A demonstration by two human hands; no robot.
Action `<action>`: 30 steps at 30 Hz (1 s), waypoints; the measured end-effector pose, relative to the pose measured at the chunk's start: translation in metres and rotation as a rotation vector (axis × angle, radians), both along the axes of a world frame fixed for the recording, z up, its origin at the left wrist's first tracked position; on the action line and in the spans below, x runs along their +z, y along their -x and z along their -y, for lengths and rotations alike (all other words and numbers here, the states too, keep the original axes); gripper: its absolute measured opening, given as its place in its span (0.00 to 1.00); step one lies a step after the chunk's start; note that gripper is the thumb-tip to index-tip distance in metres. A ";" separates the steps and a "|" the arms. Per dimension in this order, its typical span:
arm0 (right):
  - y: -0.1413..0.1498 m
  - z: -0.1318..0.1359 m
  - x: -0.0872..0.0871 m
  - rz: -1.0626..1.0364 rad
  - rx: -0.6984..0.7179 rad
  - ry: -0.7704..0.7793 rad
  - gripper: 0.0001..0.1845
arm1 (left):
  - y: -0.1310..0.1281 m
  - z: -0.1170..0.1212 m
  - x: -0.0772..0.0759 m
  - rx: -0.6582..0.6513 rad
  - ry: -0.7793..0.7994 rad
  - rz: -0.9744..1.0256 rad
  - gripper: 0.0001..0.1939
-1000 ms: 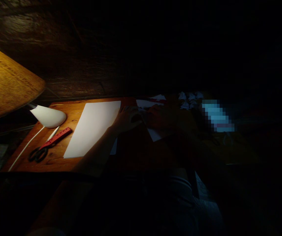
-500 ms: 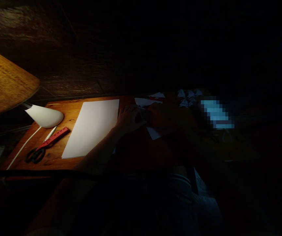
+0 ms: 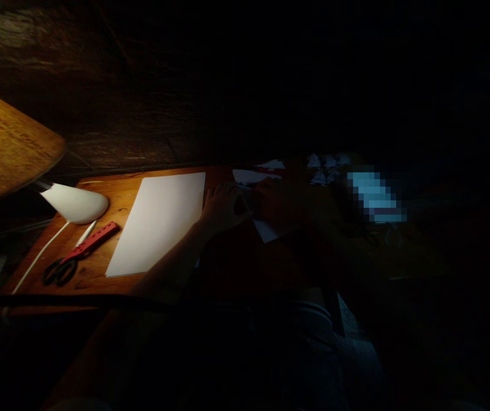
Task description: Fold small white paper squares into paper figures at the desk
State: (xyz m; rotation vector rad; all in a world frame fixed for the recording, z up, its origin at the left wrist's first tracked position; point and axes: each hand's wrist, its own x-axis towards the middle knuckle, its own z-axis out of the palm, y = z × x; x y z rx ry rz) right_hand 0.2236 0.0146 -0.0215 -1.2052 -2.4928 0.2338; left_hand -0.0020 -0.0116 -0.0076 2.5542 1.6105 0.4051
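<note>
On the wooden table, my left hand has its outer fingers spread low beside the white sheets. Its thumb and forefinger curve together at a piece of white paper. My right hand is closed over the same paper, meeting the left; deep shadow hides most of its fingers. Only a pointed lower corner of the paper shows below the hands. Just beyond them are more white paper pieces. To the left is a flat stack of white sheets, partly covered by my left forearm.
A lamp with a white base and a yellowish shade stands at left. Near it lie black-handled scissors, a red strip with dark marks and a white pointed object. Several folded paper shapes and a blurred-out bright screen are at right.
The whole view has shifted very slightly. Both hands stay together at the paper, with no clear movement of their own.
</note>
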 end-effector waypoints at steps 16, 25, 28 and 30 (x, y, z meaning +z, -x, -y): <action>-0.057 -0.032 0.011 -0.106 0.003 0.199 0.15 | 0.000 0.000 0.004 0.009 0.023 0.012 0.32; -0.042 -0.019 0.019 -0.097 -0.128 0.208 0.10 | 0.001 -0.002 0.003 0.003 0.032 0.021 0.32; -0.029 -0.018 0.013 -0.105 -0.192 0.185 0.14 | 0.000 -0.001 0.005 0.003 0.041 0.023 0.32; -0.028 -0.020 0.008 -0.119 -0.200 0.180 0.15 | 0.000 -0.001 0.005 0.005 0.043 0.028 0.33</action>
